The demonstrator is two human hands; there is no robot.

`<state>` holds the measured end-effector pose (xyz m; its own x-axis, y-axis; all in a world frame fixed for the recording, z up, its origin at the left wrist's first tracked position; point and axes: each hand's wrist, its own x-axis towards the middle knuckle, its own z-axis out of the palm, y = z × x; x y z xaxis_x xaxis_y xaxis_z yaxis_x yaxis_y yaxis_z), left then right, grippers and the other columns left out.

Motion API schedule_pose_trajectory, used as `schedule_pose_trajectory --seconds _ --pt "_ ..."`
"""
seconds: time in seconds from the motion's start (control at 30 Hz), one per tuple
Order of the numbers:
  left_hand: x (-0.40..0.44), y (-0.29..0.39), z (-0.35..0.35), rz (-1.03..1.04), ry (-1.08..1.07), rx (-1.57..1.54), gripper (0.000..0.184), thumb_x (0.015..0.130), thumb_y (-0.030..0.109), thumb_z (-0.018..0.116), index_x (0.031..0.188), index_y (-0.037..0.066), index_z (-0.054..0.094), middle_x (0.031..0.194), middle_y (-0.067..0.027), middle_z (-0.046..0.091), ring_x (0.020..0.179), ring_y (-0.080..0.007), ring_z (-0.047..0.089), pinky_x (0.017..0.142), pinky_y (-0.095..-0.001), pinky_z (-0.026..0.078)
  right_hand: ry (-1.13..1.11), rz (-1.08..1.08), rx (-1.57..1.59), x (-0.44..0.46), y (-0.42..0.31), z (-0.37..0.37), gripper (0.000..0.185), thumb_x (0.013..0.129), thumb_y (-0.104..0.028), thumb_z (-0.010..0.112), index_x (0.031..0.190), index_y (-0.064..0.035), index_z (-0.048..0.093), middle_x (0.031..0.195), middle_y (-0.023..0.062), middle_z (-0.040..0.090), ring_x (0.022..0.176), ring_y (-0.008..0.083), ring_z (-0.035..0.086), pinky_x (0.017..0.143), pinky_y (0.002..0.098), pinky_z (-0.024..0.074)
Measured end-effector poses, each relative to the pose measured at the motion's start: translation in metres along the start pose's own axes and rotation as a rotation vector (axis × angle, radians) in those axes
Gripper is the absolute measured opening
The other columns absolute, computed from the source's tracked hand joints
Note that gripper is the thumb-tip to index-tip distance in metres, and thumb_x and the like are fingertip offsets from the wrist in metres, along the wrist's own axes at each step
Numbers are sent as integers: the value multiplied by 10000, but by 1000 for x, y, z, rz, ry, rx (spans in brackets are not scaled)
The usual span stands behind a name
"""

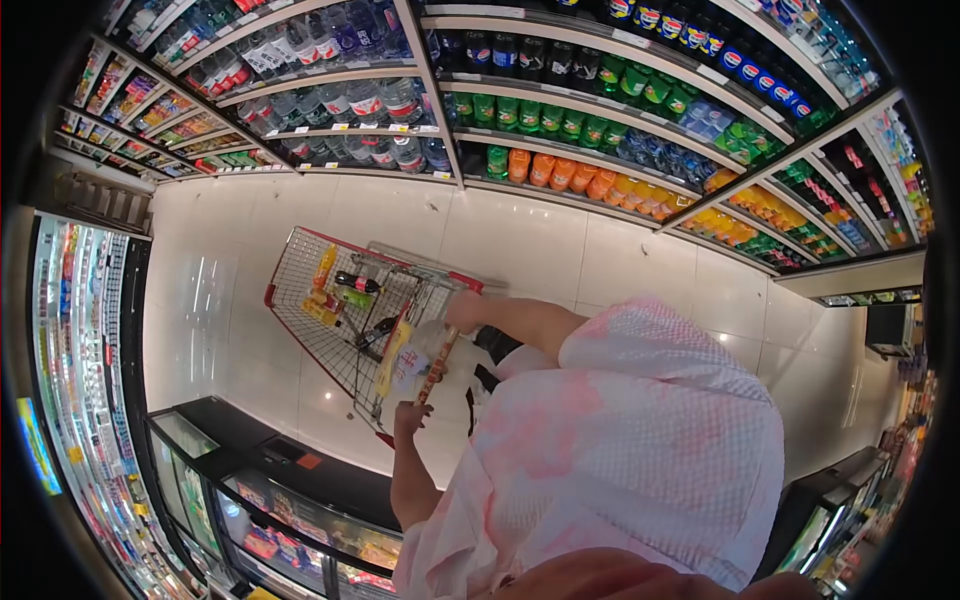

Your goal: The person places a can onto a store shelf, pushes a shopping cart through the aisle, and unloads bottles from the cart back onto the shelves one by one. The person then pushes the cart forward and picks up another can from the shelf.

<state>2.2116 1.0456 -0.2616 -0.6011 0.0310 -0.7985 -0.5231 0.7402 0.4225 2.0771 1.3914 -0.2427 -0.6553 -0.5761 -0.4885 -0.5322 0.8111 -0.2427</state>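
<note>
Head view: right hand (463, 312) and left hand (412, 415) holding a shopping cart (270, 295) by its handle (437, 368).
Both hands curl closed around the bar, near opposite ends. The cart, carrying bottles (357, 282), stands between long drink shelves (560, 93) and a low display case (215, 470), its left handle-end corner near the case edge. Open tiled floor (215, 320) spreads past the cart's front edge and along the shelves.
</note>
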Motion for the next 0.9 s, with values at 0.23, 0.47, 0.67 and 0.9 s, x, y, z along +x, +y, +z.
schedule_pose_trajectory --seconds 0.23,0.47,0.67,0.9 --pt "-87 20 112 -42 122 117 358 737 309 771 829 -37 769 710 -167 728 593 -268 724 610 -384 601 6 5 14 -131 -11 35 234 746 -218 760 959 -132 805 912 83 773 908 297 750 780 430 594" --pt "-184 40 245 8 291 163 403 736 334 767 903 -31 784 749 -212 736 690 -337 750 714 -435 602 -88 28 -10 -249 -2 103 189 720 -219 763 879 -125 804 897 109 771 885 311 754 746 458 600" --pt "-230 34 363 61 429 372 418 717 391 751 833 -11 759 804 -281 705 828 -470 695 769 -534 559 -60 -10 -41 -345 12 170 183 712 -211 758 872 -133 805 870 107 767 845 321 751 733 452 605" --pt "-278 39 493 73 460 327 436 730 405 759 877 -5 773 841 -290 709 872 -470 694 809 -537 556 42 5 -55 -449 34 242 189 712 -267 784 864 -157 804 863 72 771 834 280 757 692 435 603"
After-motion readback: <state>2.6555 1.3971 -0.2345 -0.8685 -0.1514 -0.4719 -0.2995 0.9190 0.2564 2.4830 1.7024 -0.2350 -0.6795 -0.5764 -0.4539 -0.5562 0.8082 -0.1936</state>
